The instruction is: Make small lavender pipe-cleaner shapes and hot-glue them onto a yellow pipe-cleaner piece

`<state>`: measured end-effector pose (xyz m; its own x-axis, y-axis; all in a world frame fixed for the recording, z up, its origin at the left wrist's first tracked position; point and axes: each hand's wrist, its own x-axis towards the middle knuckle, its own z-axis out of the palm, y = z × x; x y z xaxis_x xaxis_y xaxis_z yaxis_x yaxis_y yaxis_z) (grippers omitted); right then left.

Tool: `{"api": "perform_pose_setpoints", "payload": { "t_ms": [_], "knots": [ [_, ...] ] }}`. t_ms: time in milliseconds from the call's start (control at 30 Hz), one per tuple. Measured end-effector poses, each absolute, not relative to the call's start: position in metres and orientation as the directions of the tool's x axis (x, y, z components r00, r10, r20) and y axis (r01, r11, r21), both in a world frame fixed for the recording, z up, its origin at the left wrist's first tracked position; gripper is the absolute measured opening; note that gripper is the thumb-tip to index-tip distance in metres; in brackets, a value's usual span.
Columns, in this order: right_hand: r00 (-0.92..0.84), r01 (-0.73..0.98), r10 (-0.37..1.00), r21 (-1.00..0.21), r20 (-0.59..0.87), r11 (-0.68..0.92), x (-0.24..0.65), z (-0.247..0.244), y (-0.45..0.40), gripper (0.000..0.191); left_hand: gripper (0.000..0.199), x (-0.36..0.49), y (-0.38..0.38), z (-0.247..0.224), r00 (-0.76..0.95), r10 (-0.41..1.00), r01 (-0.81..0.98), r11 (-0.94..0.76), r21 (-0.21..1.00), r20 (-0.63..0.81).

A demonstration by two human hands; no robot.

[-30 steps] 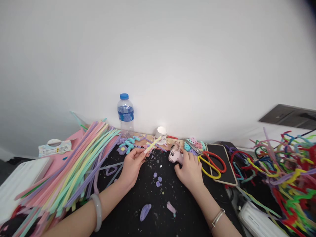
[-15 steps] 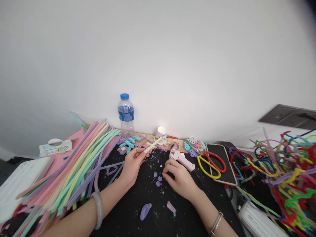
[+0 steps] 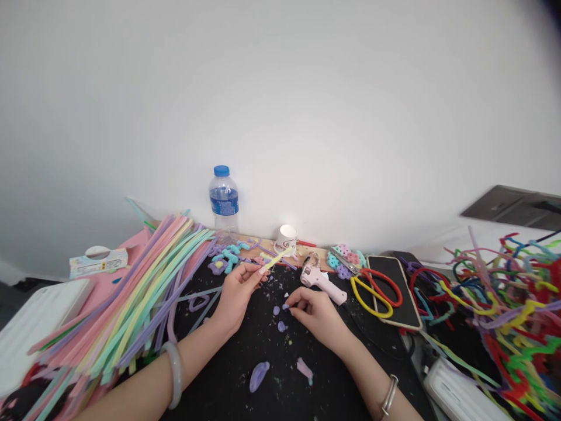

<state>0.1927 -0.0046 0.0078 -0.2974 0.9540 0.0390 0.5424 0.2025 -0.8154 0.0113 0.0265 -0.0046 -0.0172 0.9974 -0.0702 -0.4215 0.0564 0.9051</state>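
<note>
My left hand (image 3: 242, 287) pinches a pale yellow pipe cleaner (image 3: 277, 258), its free end pointing up and right toward a white paper cup (image 3: 286, 236). Between the thumb and fingertips of my right hand (image 3: 316, 316) is a small purple fuzzy piece (image 3: 286, 306), just above the black mat (image 3: 228, 374). Two similar purple bits (image 3: 281, 327) lie to its left and below. A pale pink glue gun (image 3: 323, 282) rests just beyond my right hand. Closer to me lie a larger purple loop (image 3: 259, 376) and a pink-lilac scrap (image 3: 304, 371).
Pastel pipe cleaners (image 3: 144, 304) are heaped on the left, brightly coloured ones (image 3: 517, 316) on the right. A water bottle (image 3: 224, 202) stands by the wall. Scissors (image 3: 380, 290) lie across a phone (image 3: 405, 304), beside fuzzy flowers (image 3: 346, 259). The glue gun's cord (image 3: 372, 336) runs rightward.
My right hand has moved slightly left and picked up one of the small purple pieces from the mat. The yellow pipe cleaner in my left hand has tilted slightly lower.
</note>
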Motion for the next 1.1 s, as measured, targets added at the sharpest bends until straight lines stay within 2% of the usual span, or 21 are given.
{"api": "perform_pose_setpoints", "payload": {
  "t_ms": [100, 200, 400, 600, 800, 1100],
  "knots": [
    [-0.191, 0.333, 0.982, -0.941, -0.003, 0.062, 0.19, 0.001, -0.002, 0.01, 0.014, 0.012, 0.025, -0.005, 0.012, 0.998, -0.387, 0.061, 0.92, -0.061],
    [-0.143, 0.143, 0.989, -0.989, -0.046, -0.025, 0.187, -0.003, 0.0, 0.009, 0.014, 0.012, 0.024, -0.004, 0.033, 0.998, -0.338, 0.061, 0.939, -0.053],
    [-0.097, -0.106, 0.991, -0.989, -0.088, -0.098, 0.183, -0.004, -0.003, 0.011, 0.012, 0.014, 0.021, 0.001, 0.064, 0.998, -0.221, 0.033, 0.975, -0.019],
    [-0.069, -0.301, 0.983, -0.936, -0.167, -0.18, 0.18, -0.004, -0.006, 0.012, 0.009, 0.014, 0.019, 0.002, 0.109, 0.993, -0.088, -0.042, 0.995, 0.051],
    [-0.084, -0.398, 0.978, -0.893, -0.192, -0.21, 0.179, -0.002, -0.006, 0.015, 0.007, 0.014, 0.018, 0.003, 0.159, 0.983, 0.013, -0.095, 0.995, 0.092],
    [-0.066, -0.454, 0.959, -0.847, -0.275, -0.275, 0.178, -0.001, -0.007, 0.022, 0.006, 0.014, 0.017, 0.001, 0.173, 0.979, -0.017, -0.105, 0.994, 0.106]
  ]
}}
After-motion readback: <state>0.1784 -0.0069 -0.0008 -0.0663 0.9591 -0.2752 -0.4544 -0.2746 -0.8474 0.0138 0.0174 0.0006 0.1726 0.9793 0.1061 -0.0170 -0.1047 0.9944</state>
